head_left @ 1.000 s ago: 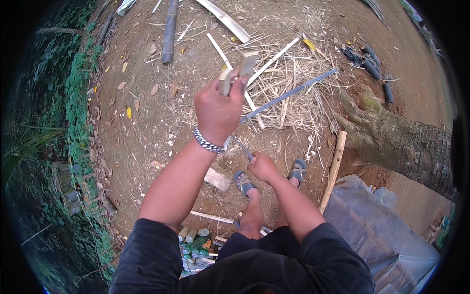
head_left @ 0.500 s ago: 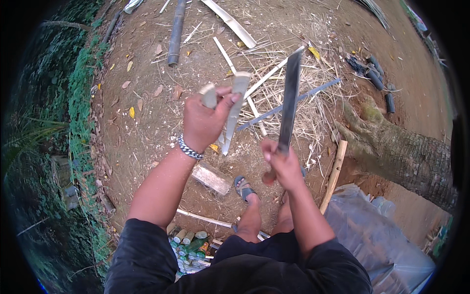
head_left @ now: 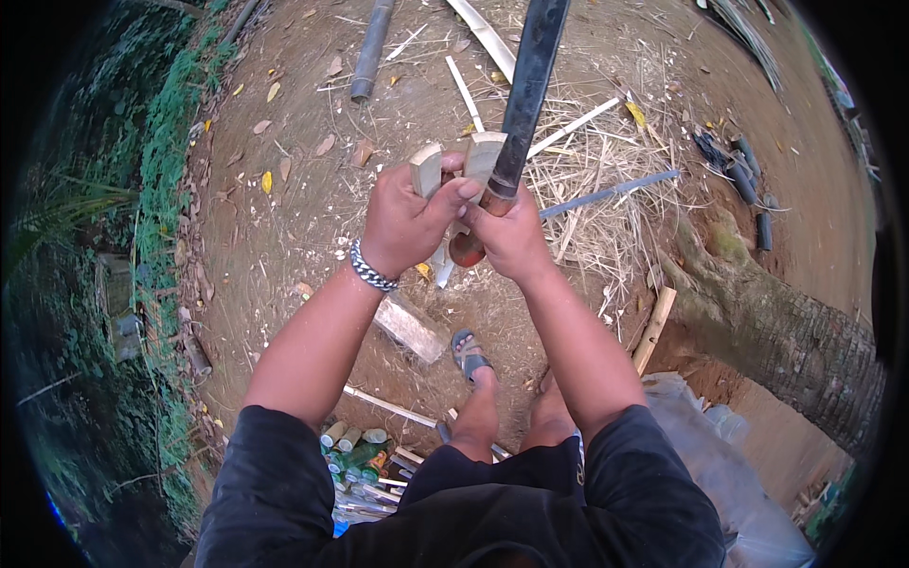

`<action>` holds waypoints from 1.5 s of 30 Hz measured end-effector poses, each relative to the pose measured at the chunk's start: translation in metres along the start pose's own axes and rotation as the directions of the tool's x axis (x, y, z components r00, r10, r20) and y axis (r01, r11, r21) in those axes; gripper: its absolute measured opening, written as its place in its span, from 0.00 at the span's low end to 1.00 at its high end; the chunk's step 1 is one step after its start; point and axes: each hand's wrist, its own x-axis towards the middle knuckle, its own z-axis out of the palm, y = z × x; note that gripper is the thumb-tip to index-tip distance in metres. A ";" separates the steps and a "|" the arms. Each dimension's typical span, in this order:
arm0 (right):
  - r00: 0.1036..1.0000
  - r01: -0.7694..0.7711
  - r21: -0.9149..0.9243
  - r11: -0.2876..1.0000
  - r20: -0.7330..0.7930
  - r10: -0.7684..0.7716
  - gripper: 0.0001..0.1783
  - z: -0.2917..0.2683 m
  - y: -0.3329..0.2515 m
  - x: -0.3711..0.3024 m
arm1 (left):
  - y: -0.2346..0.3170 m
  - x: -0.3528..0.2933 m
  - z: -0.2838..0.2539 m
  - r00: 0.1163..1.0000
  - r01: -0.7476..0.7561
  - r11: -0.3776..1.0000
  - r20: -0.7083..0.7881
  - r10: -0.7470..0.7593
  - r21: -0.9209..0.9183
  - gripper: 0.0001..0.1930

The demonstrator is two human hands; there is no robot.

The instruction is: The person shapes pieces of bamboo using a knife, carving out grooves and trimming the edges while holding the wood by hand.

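My left hand (head_left: 405, 220) grips pale split bamboo pieces (head_left: 454, 163), held upright in front of me; a metal chain bracelet (head_left: 370, 270) circles that wrist. My right hand (head_left: 512, 234) is closed on the reddish wooden handle of a long dark machete (head_left: 526, 87), whose blade points up and away, right beside the bamboo pieces. Both hands touch each other at chest height above the bare dirt ground.
Dry straw and bamboo strips (head_left: 606, 151) litter the dirt ahead. A wooden block (head_left: 410, 328) lies by my sandalled foot (head_left: 470, 353). A tree trunk (head_left: 776, 327) stands right, a grey sack (head_left: 729, 473) below it, bottles (head_left: 355, 450) near my left knee, a dark pipe (head_left: 369, 52) far left.
My right hand has swung the machete up from low by my feet to upright beside the bamboo. The two hands have come together.
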 end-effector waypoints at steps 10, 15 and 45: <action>0.999 -0.030 0.085 0.996 0.020 0.028 0.16 0.005 -0.007 -0.022 | 0.008 -0.021 -0.012 0.997 -0.076 0.997 0.018 0.077 -0.002 0.18; 0.999 -0.033 0.014 0.999 0.022 0.033 0.17 -0.004 -0.002 -0.027 | 0.010 -0.028 -0.017 0.997 -0.048 0.999 0.066 0.047 0.015 0.14; 0.880 -0.465 -0.571 0.677 -0.214 0.424 0.24 -0.050 0.128 -0.258 | 0.002 0.023 -0.005 0.867 0.055 0.993 -0.499 0.005 0.105 0.17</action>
